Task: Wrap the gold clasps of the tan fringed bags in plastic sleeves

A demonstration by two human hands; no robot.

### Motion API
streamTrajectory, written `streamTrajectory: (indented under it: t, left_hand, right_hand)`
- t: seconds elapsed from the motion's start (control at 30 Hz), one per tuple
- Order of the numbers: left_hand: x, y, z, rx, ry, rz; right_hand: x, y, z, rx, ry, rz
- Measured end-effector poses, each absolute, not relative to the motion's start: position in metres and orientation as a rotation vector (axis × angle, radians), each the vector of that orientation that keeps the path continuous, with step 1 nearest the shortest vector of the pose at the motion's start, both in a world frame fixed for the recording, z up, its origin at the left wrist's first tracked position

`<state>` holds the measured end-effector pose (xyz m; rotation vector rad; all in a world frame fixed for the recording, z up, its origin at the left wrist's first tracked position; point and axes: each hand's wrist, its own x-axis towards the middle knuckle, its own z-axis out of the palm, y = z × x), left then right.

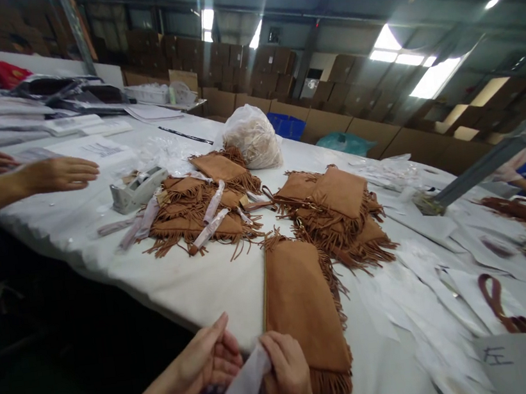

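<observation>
My right hand (pixel 286 371) pinches a small white sheet of paper or tissue (pixel 246 390) near the table's front edge. Facing it on the left, my left hand (pixel 211 357) is open, its thumb raised and its fingers loosely bent, close to the sheet but apart from it. Just beyond my right hand lies a flat brown suede bag (pixel 301 302) with fringe along its edges. Farther back are a stack of fringed bags (pixel 340 196) and another pile of fringed bags (pixel 197 212) with wrapped straps on top.
A grey tape dispenser (pixel 139 191) stands beside the left pile. Behind it sits a clear plastic sack (pixel 252 137) with pale contents. Another person's hands (pixel 54 175) reach in from the left. At right are a grey box (pixel 517 360), a brown strap (pixel 497 305) and a metal post (pixel 495 160).
</observation>
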<state>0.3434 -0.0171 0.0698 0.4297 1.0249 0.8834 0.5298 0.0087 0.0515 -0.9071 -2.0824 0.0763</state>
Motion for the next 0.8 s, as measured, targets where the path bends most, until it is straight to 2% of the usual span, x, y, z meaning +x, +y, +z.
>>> streamTrajectory:
  t: [0.1, 0.2, 0.47, 0.8]
  left_hand:
    - [0.328, -0.027, 0.078, 0.508, 0.901, 0.639]
    - [0.329, -0.031, 0.086, 0.614, 0.9, 0.568]
    - [0.352, -0.061, 0.099, 0.389, 0.954, 0.605]
    - [0.356, -0.059, 0.065, 0.53, 1.121, 0.734]
  right_hand:
    - [0.522, 0.005, 0.05, -0.755, -2.22, -0.116]
    - [0.52, 0.001, 0.053, -0.661, -2.294, -0.201]
    - [0.526, -0.016, 0.048, -0.61, -2.305, -0.239]
    - [0.515, -0.019, 0.04, -0.612, -2.314, -0.099]
